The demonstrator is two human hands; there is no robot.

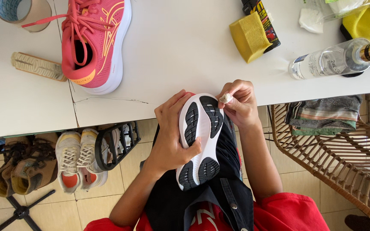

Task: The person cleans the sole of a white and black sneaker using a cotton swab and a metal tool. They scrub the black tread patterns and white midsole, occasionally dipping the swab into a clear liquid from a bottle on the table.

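My left hand [172, 132] grips a running shoe [200, 141] held sole up over my lap, its white sole with black tread pads facing me. My right hand [238, 102] pinches a small wad of white cotton [226, 98] and presses it against the sole's edge near the toe. A matching pink shoe [95, 42] with yellow stripes stands upright on the white table [176, 51] at the left, and a beige insole [37, 66] lies beside it.
A yellow sponge [248, 36], a dark bottle [262, 17], a clear glass bottle with gold cap [337, 60] and a yellow cloth [369, 21] lie on the table's right. A wicker chair [343, 149] holds folded cloth. Shoes [76, 160] sit on a floor rack at left.
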